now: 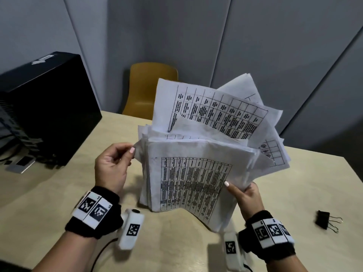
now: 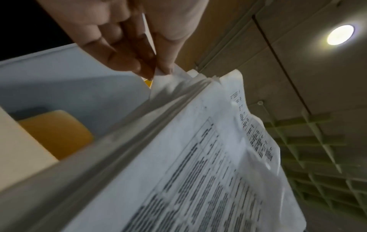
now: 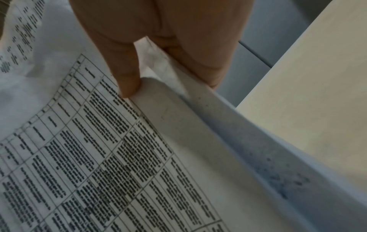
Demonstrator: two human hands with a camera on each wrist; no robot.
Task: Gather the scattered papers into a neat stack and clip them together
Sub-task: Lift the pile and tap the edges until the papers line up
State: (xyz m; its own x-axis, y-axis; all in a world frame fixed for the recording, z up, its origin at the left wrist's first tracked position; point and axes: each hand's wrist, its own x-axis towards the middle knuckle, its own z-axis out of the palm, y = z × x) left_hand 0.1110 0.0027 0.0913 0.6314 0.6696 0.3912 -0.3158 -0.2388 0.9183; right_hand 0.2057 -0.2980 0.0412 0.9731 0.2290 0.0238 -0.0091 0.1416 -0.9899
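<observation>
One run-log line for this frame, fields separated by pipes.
phase: squaring papers upright on table | left hand: pinches corner | right hand: grips edge | sheets uneven | binder clip: on table, unused

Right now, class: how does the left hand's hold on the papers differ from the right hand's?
The left hand pinches a top corner of the papers between fingertips; the right hand grips their lower side edge, thumb on the printed front. The left hand sits higher, the right hand lower. Both hold the same untidy bundle upright on the table.
</observation>
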